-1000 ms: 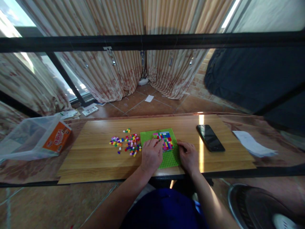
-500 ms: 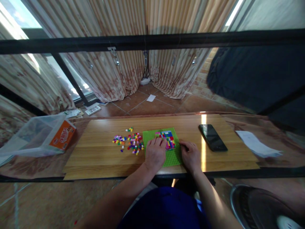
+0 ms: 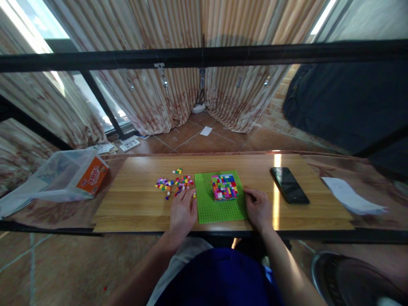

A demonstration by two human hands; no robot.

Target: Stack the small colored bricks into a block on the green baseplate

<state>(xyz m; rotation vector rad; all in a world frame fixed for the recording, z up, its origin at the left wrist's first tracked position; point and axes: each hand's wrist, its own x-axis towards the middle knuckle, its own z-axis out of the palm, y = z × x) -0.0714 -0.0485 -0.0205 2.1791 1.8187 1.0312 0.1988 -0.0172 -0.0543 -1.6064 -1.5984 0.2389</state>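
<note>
Green baseplate point(image 3: 207, 208) between two hands, multicoloured block on top

From the head view, I see the patchwork block of small bricks point(image 3: 224, 187) seated on the baseplate, toward its far right part, with bare green studs around it. My left hand point(image 3: 184, 212) is just off the baseplate's left edge, fingers bent over the near side of the larger heap of loose bricks point(image 3: 184, 182); I cannot tell whether they grip one. My right hand point(image 3: 259, 209) lies at the opposite edge, fingers curled inward; whether anything is pinched there, I cannot tell.

Farther left on the wooden tabletop point(image 3: 134, 208) sits another loose cluster point(image 3: 164, 184), with a few bricks point(image 3: 177, 171) beyond. Rightward lie a black phone point(image 3: 290, 185) and, past the wood, white papers point(image 3: 352, 196). At far left stands a clear bin point(image 3: 68, 174) with an orange label point(image 3: 93, 175).
</note>
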